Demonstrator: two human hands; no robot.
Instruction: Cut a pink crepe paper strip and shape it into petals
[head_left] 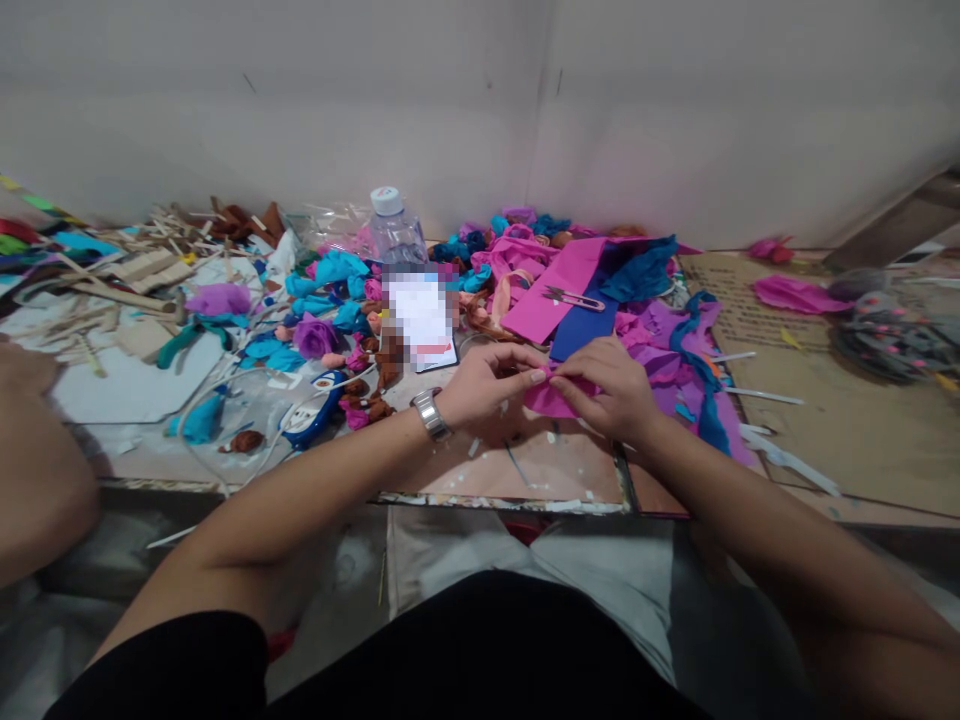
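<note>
Over the front of the worktable, my left hand (491, 385) and my right hand (611, 392) come together on a piece of magenta crepe paper (553, 403). Thumb and fingers of each hand pinch its upper edge, and the rest of the piece hangs below them. A metal-banded watch (430, 413) is on my left wrist. Just beyond my hands lie flat magenta sheets (541, 305) and a dark blue sheet (581, 328). Pink-handled thread snips (574, 299) rest on top of these sheets.
A phone (420, 318) and a capped plastic bottle (395, 232) stand beyond my left hand, among crepe paper flowers (315, 337). A blue-and-white device (311, 410) with a cable lies nearer. Wood strips (142, 270) pile up at left, beside another person's arm (41, 460). Cardboard (795, 400) covers the right.
</note>
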